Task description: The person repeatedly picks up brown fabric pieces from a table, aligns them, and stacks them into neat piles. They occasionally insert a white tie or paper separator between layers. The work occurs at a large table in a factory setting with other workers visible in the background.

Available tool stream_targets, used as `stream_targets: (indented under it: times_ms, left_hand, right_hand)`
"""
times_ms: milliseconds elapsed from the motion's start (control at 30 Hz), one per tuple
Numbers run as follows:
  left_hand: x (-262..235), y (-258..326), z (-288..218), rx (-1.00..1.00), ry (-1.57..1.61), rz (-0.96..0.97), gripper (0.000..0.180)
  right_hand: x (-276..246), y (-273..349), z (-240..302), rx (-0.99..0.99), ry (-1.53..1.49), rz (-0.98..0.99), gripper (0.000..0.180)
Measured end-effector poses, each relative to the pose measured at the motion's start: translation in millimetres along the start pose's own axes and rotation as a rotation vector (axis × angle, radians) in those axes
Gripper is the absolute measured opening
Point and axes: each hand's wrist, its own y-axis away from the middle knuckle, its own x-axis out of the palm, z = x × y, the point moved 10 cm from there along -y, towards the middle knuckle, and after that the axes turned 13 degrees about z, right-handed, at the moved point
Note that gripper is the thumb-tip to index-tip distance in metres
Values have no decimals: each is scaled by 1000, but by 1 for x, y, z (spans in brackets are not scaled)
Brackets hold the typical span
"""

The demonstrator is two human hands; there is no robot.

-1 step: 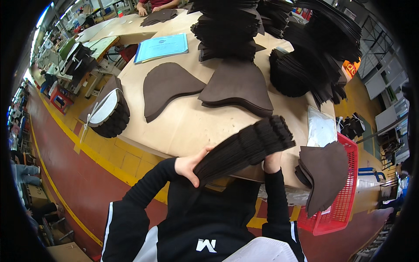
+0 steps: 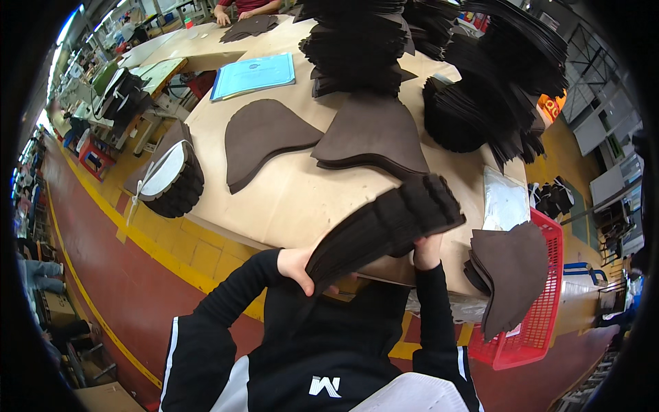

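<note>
A thick stack of dark brown cut pieces point(image 2: 384, 223) is held on edge between my hands, above the table's near edge. My left hand point(image 2: 298, 269) grips its lower left end, thumb on the near side. My right hand point(image 2: 428, 251) holds the other end from below, its fingers partly hidden by the stack. Just beyond lie two flat piles of curved brown pieces, a left pile point(image 2: 268, 141) and a thicker right pile point(image 2: 374, 134), their tips meeting.
Tall dark stacks point(image 2: 353, 51) crowd the table's far side point(image 2: 480, 82). A blue booklet point(image 2: 254, 74) lies at the back left. A tied bundle point(image 2: 175, 178) sits on the left edge. More brown pieces point(image 2: 511, 271) rest over a red basket point(image 2: 542, 302). Another person's hands point(image 2: 223, 17) are far off.
The held stack has tilted slightly and its right end bends and bunches differently. My right hand's fingers show a little more beneath it; my left hand keeps its grip.
</note>
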Motion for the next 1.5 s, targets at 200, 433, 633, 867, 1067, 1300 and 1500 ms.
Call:
stream_targets:
  times_ms: [200, 433, 633, 867, 1067, 1300, 1500]
  left_hand:
    - [5, -13, -21, -134, 55, -138, 83]
    - [-39, -12, -22, -57, -323, -495, 110]
    - [-58, -4, -17, 159, -248, -776, 108]
    - [-54, 2, -24, 241, -173, -898, 60]
    - [-52, -3, -27, 276, -241, -871, 77]
    - [-58, -2, -15, 187, -249, -832, 102]
    - [-51, -3, -24, 246, -240, -822, 83]
  right_hand:
    - [11, -49, -6, -53, 135, 180, 64]
    - [39, -97, -8, -186, 576, 228, 50]
    - [51, -40, 24, -5, 278, 77, 31]
    - [80, -24, 36, 35, 137, 232, 30]
    - [105, -40, 46, 30, 163, 281, 42]
    - [111, -49, 53, -3, 281, 283, 47]
    - [107, -45, 51, 13, 253, 271, 47]
